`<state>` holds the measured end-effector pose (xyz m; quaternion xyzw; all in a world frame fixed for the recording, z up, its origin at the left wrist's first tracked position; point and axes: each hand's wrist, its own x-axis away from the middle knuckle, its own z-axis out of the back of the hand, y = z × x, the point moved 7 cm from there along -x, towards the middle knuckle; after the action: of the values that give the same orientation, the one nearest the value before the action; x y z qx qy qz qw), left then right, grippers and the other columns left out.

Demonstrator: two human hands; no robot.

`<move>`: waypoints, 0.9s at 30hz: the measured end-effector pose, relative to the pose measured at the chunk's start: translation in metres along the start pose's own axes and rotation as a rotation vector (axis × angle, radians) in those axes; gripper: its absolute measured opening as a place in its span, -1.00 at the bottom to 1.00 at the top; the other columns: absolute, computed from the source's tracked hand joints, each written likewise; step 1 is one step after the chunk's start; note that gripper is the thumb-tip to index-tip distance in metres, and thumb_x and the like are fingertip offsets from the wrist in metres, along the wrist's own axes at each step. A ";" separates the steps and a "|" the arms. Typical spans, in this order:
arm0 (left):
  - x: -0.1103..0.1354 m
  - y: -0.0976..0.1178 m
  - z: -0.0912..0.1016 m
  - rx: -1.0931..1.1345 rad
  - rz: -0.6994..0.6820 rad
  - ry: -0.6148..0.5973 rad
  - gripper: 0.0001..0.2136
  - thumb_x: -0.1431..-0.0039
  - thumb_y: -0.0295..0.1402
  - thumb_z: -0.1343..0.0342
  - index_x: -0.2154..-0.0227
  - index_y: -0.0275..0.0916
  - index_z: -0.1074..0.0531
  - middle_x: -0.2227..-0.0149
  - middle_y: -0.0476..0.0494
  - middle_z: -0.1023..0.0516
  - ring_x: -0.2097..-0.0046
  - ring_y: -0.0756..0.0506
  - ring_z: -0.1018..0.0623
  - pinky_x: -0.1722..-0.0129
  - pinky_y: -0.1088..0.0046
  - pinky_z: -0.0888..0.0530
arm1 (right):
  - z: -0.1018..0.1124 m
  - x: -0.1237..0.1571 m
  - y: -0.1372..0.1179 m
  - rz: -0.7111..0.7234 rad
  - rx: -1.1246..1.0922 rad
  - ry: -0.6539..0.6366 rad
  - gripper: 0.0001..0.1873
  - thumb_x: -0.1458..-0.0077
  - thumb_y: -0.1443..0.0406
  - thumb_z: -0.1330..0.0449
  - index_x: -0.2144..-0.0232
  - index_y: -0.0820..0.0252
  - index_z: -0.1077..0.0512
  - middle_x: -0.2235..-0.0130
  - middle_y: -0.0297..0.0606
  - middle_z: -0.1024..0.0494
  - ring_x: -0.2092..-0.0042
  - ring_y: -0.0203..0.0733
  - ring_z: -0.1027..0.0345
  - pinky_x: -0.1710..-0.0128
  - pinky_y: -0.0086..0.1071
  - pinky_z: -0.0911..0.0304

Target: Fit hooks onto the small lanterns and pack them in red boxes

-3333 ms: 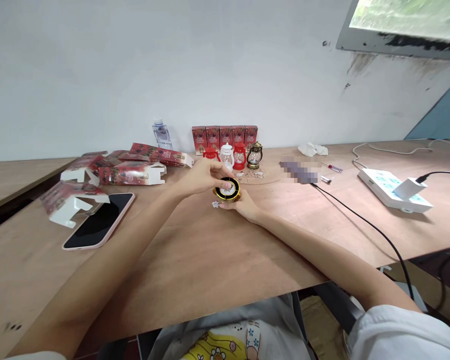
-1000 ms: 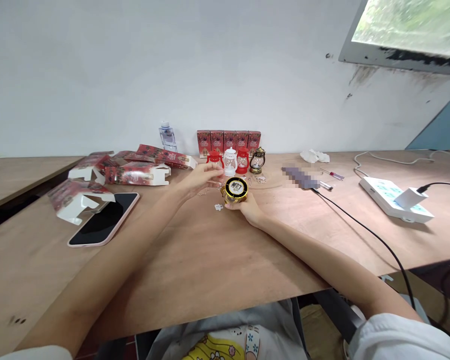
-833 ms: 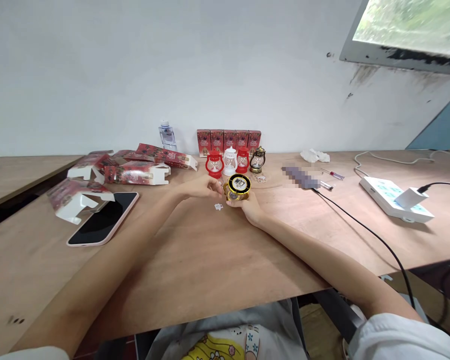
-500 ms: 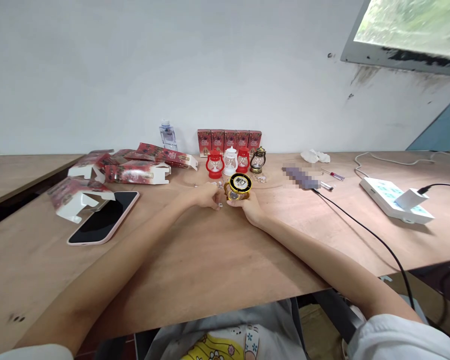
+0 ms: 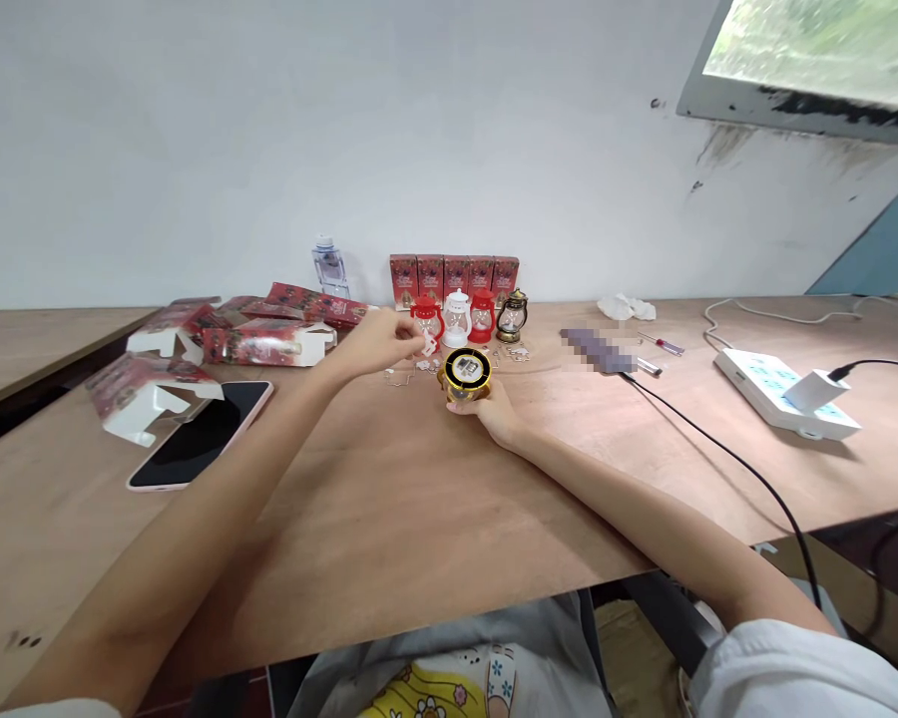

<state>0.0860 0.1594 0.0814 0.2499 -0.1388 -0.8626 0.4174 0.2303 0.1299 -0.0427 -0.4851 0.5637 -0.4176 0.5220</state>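
My right hand point(image 5: 496, 414) is wrapped round a small gold lantern point(image 5: 456, 393), tipped so that its round black-and-gold base faces me. Raised to the left of it, my left hand point(image 5: 385, 341) pinches a small white piece point(image 5: 429, 345), too small to name surely. Behind the hands stand a red lantern point(image 5: 426, 310), a white lantern point(image 5: 457, 324), a second red lantern point(image 5: 483, 321) and a bronze lantern point(image 5: 513, 321), all upright. Thin chains with small pieces point(image 5: 515, 353) lie on the table just in front of them.
Several red boxes point(image 5: 443, 269) stand against the wall, near a water bottle point(image 5: 330, 269). Opened boxes point(image 5: 258, 344) and a phone point(image 5: 199, 439) lie left. On the right are tissue point(image 5: 626, 308), a screwdriver point(image 5: 670, 347), a blurred cabled object point(image 5: 595, 349) and a power strip point(image 5: 767, 384).
My left hand has risen from the table beside the gold lantern, moving up and left with the small white piece in its fingers. The right hand still holds the gold lantern.
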 end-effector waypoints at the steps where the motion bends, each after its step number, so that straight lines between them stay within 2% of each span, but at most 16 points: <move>1: 0.002 0.006 0.008 0.034 -0.008 0.020 -0.78 0.04 -0.30 0.00 0.53 -0.30 -0.50 0.52 -0.06 -0.53 0.43 -0.04 -0.47 0.45 0.53 -0.28 | -0.001 0.000 0.000 -0.010 0.004 -0.010 -0.51 0.50 0.33 -0.41 0.35 0.19 -0.44 0.26 -0.31 -0.55 0.16 -0.14 -0.37 -0.03 -0.18 -0.19; 4: 0.009 0.026 0.019 0.093 -0.057 0.050 -0.77 0.00 -0.31 0.01 0.50 -0.32 -0.51 0.52 -0.05 -0.53 0.41 -0.02 -0.46 0.42 0.55 -0.30 | -0.001 0.000 0.001 -0.021 0.005 -0.014 -0.49 0.51 0.34 -0.41 0.34 0.20 -0.45 0.26 -0.31 -0.55 0.16 -0.12 -0.38 -0.03 -0.17 -0.19; 11: 0.020 0.060 0.010 0.079 -0.181 -0.026 -0.79 -0.01 -0.30 -0.05 0.43 -0.30 -0.54 0.49 -0.01 -0.54 0.46 0.04 -0.41 0.47 0.57 -0.27 | -0.003 -0.001 -0.001 0.010 0.001 -0.032 -0.47 0.49 0.36 -0.39 0.29 0.21 -0.46 0.23 -0.31 -0.56 0.12 -0.11 -0.38 -0.06 -0.16 -0.17; 21: 0.018 0.057 0.005 0.269 -0.168 -0.081 -0.88 0.10 -0.37 -0.18 0.47 -0.31 -0.48 0.47 -0.04 -0.55 0.44 0.02 -0.49 0.44 0.55 -0.40 | -0.003 -0.001 0.000 0.022 -0.023 -0.031 -0.47 0.48 0.39 -0.39 0.29 0.20 -0.46 0.23 -0.31 -0.56 0.12 -0.11 -0.38 -0.06 -0.17 -0.16; 27: 0.017 0.055 -0.004 0.284 -0.140 -0.090 -0.91 0.11 -0.40 -0.19 0.50 -0.32 -0.48 0.48 -0.05 -0.55 0.45 0.01 -0.50 0.42 0.51 -0.44 | -0.004 -0.001 0.000 0.014 -0.015 -0.032 -0.49 0.48 0.38 -0.39 0.31 0.20 -0.46 0.25 -0.32 -0.55 0.14 -0.12 -0.38 -0.04 -0.16 -0.18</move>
<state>0.1150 0.1119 0.0968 0.2767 -0.2602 -0.8715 0.3101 0.2268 0.1303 -0.0419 -0.4919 0.5618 -0.4019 0.5300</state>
